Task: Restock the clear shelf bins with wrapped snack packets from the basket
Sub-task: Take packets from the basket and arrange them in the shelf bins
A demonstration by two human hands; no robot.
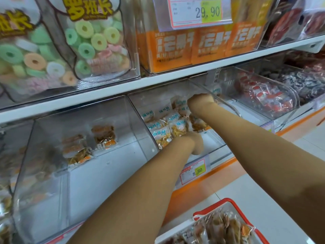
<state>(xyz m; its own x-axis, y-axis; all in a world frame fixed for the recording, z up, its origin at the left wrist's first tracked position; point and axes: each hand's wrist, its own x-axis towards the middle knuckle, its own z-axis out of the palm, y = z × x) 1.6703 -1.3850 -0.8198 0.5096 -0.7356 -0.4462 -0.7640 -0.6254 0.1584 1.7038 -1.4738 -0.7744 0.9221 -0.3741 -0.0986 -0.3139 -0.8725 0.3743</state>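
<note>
Both of my forearms reach into the middle clear bin (140,110) on the lower shelf. It holds several white-and-blue wrapped snack packets (165,124) with yellow pieces inside. My left hand (194,142) bends down at the wrist at the front of that pile, touching the packets, and its fingers are hidden. My right hand (200,101) is deeper in the bin over the rear packets, with only its back showing. The red-rimmed basket (228,202) sits at the bottom right and holds several wrapped brown snack packets (221,228).
The left clear bin (44,155) holds a few orange-labelled packets (88,140). The right bin (288,92) holds red-and-white packets. The white shelf edge (123,88) runs just above the bins, and above it stand candy-ring bags and orange packs. A price tag (193,170) hangs under my left wrist.
</note>
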